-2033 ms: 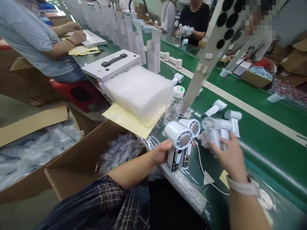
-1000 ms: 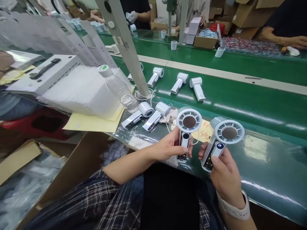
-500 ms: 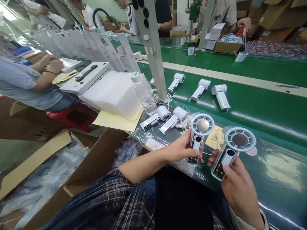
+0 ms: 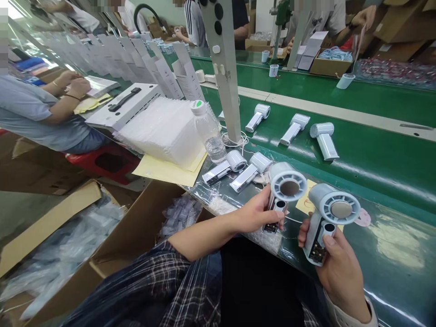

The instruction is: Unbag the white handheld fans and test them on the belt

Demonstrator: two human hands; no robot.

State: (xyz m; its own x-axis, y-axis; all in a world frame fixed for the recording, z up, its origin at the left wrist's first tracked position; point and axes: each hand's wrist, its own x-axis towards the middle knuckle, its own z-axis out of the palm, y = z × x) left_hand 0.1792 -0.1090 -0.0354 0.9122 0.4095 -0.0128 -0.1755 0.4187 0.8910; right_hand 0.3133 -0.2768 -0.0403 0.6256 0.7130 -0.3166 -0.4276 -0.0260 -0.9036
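My left hand (image 4: 260, 211) is wrapped round the handle of a pale blue handheld fan (image 4: 289, 184), its round grille facing me and dark circuit parts showing below. To the right, my right hand (image 4: 340, 261) grips a second fan (image 4: 340, 208) of the same kind, with circuit parts visible in its handle. The two fans are apart. Two more fan units, one (image 4: 226, 167) beside the other (image 4: 251, 171), lie on the bench left of my hands. Three units, left (image 4: 258, 118), middle (image 4: 294, 129) and right (image 4: 324, 141), rest on the green belt.
A water bottle (image 4: 209, 131) stands by a metal post (image 4: 226, 77) and a white foam stack (image 4: 163, 129). Cardboard boxes (image 4: 136, 227) with plastic bags are at lower left. A person (image 4: 44, 109) sits at the left; others work across the belt (image 4: 381, 159).
Both fans have tilted in my hands, and the right one's head has turned, showing more of its barrel. The view has shifted slightly, while both grips stay closed.
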